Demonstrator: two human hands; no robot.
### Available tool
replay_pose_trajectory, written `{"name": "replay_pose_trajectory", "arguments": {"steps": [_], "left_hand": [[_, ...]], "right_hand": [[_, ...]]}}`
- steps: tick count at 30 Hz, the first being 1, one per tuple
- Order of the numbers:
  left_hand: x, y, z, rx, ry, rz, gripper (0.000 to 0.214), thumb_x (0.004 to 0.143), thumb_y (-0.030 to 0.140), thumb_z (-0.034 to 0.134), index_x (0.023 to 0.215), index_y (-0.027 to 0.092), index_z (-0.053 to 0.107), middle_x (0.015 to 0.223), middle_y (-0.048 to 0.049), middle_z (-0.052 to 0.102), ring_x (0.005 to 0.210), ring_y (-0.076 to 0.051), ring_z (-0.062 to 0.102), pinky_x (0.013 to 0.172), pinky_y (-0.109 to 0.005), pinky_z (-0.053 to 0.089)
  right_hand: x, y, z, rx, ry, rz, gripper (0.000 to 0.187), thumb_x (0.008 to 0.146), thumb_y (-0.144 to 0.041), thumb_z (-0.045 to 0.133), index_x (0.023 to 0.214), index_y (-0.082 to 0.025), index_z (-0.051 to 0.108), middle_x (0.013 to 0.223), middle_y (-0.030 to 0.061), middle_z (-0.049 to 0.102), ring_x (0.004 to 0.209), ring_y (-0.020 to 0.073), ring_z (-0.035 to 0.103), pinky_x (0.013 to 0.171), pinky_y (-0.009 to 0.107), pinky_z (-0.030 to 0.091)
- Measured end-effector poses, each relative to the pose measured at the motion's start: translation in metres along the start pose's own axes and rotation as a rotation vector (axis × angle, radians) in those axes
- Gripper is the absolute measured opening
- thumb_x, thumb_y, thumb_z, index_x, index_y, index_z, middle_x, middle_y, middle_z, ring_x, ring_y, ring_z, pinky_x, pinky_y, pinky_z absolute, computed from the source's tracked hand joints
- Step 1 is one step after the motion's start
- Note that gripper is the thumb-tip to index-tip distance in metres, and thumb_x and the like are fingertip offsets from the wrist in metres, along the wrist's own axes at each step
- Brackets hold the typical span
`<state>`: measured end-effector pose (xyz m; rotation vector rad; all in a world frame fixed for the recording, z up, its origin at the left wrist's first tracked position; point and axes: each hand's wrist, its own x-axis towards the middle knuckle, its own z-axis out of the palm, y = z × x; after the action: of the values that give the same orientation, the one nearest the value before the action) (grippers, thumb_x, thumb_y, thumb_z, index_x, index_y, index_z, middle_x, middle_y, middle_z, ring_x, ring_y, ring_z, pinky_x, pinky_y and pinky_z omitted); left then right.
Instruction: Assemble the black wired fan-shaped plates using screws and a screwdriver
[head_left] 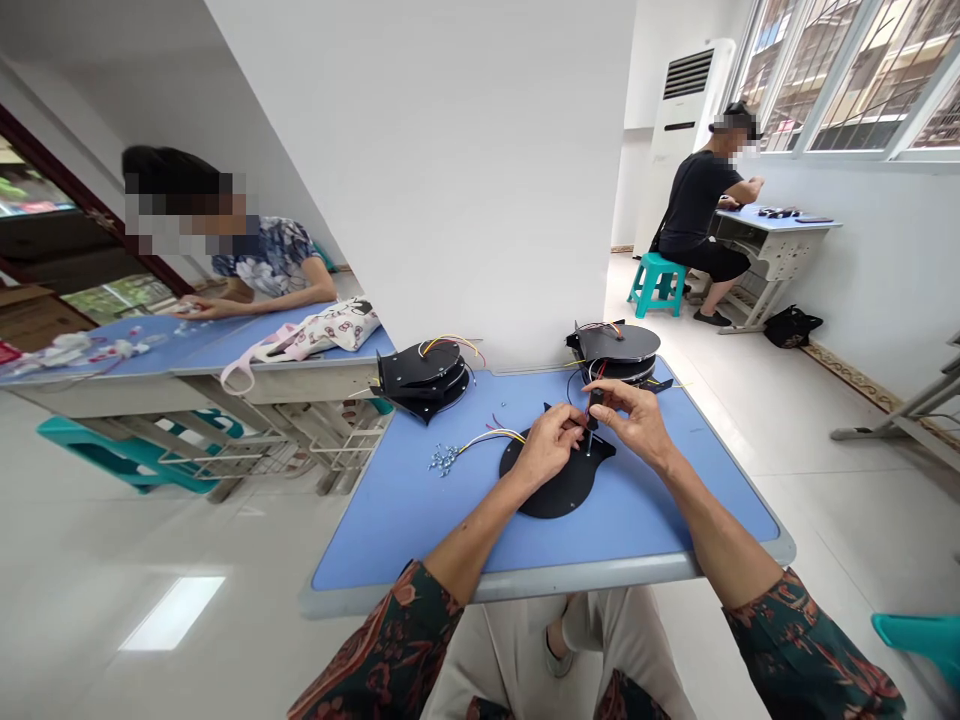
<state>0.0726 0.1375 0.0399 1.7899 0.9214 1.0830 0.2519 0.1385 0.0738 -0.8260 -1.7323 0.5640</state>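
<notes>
Fingers of my right hand [634,420] are pinched shut on a small black tool [595,407], and those of my left hand [538,447] are bunched together just beside it, above a single black plate [559,487]. Yellow and white wires [487,436] run from under my left fingers toward loose screws [444,459]. Beyond my fingertips on the blue desk [645,520], a left stacked disc assembly [424,372] and a right stacked disc assembly [615,350] stand built up, so this plate seems to have its layers still to come.
</notes>
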Motion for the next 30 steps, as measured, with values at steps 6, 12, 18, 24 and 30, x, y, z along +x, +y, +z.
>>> {"name": "replay_pose_trajectory", "arguments": {"steps": [6, 12, 18, 24, 30], "left_hand": [[-0.005, 0.007, -0.004, 0.139, -0.042, 0.1, 0.011, 0.088, 0.011, 0.054, 0.081, 0.018, 0.059, 0.088, -0.003, 0.063, 0.08, -0.016, 0.059, 0.08, -0.029, 0.051], [-0.005, 0.008, -0.006, 0.135, -0.124, 0.034, 0.012, 0.088, 0.011, 0.054, 0.084, 0.016, 0.064, 0.087, -0.0031, 0.068, 0.081, -0.017, 0.061, 0.078, -0.028, 0.047], [-0.005, 0.009, -0.004, 0.114, -0.129, -0.016, 0.008, 0.087, 0.02, 0.062, 0.083, 0.016, 0.067, 0.083, -0.0025, 0.071, 0.077, -0.016, 0.062, 0.074, -0.026, 0.047], [-0.003, 0.004, -0.001, 0.169, -0.087, 0.027, 0.015, 0.088, 0.022, 0.065, 0.074, 0.017, 0.068, 0.08, -0.0018, 0.071, 0.08, -0.018, 0.064, 0.079, -0.028, 0.048], [-0.001, 0.007, -0.001, 0.207, -0.088, 0.047, 0.018, 0.089, 0.017, 0.064, 0.071, 0.017, 0.066, 0.077, -0.0009, 0.071, 0.077, -0.017, 0.064, 0.079, -0.027, 0.048]], "right_hand": [[0.0, -0.006, -0.005, -0.028, -0.125, -0.044, 0.027, 0.094, -0.04, 0.065, 0.111, -0.021, 0.074, 0.086, 0.0038, 0.072, 0.069, 0.0158, 0.063, 0.069, 0.03, 0.054], [0.003, -0.01, -0.012, 0.105, -0.265, 0.046, 0.029, 0.097, -0.041, 0.062, 0.115, -0.02, 0.07, 0.086, 0.0035, 0.071, 0.072, 0.0166, 0.064, 0.069, 0.03, 0.054], [0.005, -0.011, -0.017, 0.093, -0.301, 0.072, 0.033, 0.097, -0.044, 0.061, 0.116, -0.02, 0.07, 0.09, 0.0047, 0.072, 0.076, 0.0169, 0.064, 0.07, 0.031, 0.053], [0.003, -0.014, -0.011, 0.009, -0.236, 0.029, 0.035, 0.094, -0.049, 0.064, 0.112, -0.02, 0.073, 0.09, 0.005, 0.074, 0.078, 0.0181, 0.066, 0.074, 0.032, 0.054], [0.003, -0.014, -0.002, -0.123, -0.006, 0.038, 0.03, 0.086, -0.049, 0.075, 0.102, -0.023, 0.075, 0.084, 0.0032, 0.072, 0.072, 0.0167, 0.064, 0.069, 0.03, 0.055]]}}
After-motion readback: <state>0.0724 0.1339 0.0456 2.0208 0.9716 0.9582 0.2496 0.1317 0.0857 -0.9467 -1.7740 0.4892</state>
